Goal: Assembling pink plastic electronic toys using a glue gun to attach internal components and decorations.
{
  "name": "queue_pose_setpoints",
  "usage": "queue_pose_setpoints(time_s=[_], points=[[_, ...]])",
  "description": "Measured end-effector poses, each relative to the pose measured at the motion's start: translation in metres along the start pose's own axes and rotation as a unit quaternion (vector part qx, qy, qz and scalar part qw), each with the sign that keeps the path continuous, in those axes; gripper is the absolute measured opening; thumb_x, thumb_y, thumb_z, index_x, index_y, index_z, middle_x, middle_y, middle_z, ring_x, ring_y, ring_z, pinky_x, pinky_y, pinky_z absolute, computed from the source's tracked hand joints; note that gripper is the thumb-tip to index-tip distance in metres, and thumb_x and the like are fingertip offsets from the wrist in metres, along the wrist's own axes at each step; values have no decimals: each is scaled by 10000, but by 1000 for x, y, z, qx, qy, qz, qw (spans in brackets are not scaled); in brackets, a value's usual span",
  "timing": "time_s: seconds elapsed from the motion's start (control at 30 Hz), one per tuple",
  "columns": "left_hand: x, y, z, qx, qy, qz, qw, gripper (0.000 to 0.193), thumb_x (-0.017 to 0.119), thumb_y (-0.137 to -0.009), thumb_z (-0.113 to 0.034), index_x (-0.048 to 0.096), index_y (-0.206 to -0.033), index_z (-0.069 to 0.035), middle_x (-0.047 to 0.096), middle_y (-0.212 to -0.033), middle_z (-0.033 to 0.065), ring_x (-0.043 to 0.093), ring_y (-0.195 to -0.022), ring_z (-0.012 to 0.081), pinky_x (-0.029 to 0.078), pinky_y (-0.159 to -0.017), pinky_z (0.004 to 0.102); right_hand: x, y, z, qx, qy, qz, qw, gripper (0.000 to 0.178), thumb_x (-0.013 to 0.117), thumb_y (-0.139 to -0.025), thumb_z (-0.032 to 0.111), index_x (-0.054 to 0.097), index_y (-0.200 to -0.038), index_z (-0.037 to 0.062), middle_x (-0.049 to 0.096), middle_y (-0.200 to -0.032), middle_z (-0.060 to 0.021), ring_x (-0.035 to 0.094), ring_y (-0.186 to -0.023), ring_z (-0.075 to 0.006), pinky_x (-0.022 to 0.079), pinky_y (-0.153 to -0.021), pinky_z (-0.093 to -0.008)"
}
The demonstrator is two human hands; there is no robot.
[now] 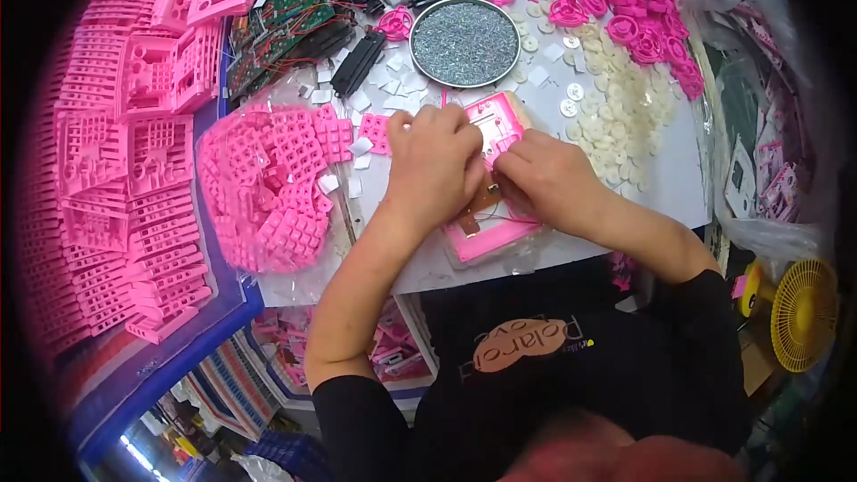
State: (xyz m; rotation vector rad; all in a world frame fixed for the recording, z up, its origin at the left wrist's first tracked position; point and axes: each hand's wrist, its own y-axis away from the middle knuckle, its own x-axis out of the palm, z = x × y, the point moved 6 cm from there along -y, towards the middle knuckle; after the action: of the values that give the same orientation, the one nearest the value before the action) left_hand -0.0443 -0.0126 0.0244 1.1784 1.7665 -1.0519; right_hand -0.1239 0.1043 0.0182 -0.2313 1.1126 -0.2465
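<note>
A pink plastic casing point(496, 242) lies near the front edge of the white worktop, under both of my hands. My left hand point(430, 161) is closed over its left side, with the fingers bent inward. From the right, my right hand point(552, 180) presses its closed fingers onto the casing's middle; the fingertips are partly hidden, and any small part in them cannot be made out. Between the hands shows a brown board point(487, 200) inside the casing. Just left of my left hand sits a pink keypad piece point(374, 132).
Beyond the casing stands a round tin of small screws point(465, 42). White discs point(616, 112) and pink rings point(625, 0) lie right. A bag of pink keypads point(268, 187), circuit boards point(299, 22) and stacked pink casings point(125, 161) fill the left. A yellow fan point(803, 314) stands lower right.
</note>
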Motion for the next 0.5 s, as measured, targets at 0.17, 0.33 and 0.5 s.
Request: queue_pose_setpoints(time_s=[0.17,0.33,0.5], points=[[13,-25,-12,42,-71,116,990,133,689,-743,-128,691,-864,-73,641,-957,93,614,-1000,280,428,-863,477,2,0,1,-1,10,23,1000,143,697,-790,148,617,-885,76,635,-858,-55,636,-855,-250,555,-657,-365],[30,-35,-10,41,-53,202,977,116,679,-781,-129,675,-829,-24,654,-977,138,643,-955,355,516,-798,476,-2,2,1,9,8,8,1000,157,696,-780,145,626,-898,70,634,-894,-71,628,-914,-266,555,-659,-364],[8,-33,12,-56,13,79,995,107,716,-800,-131,690,-811,-28,668,-855,185,667,-836,365,526,-746,471,-14,-17,-4,20,62,4,998,173,693,-802,140,659,-957,69,639,-961,-85,604,-992,-296,554,-754,-392]])
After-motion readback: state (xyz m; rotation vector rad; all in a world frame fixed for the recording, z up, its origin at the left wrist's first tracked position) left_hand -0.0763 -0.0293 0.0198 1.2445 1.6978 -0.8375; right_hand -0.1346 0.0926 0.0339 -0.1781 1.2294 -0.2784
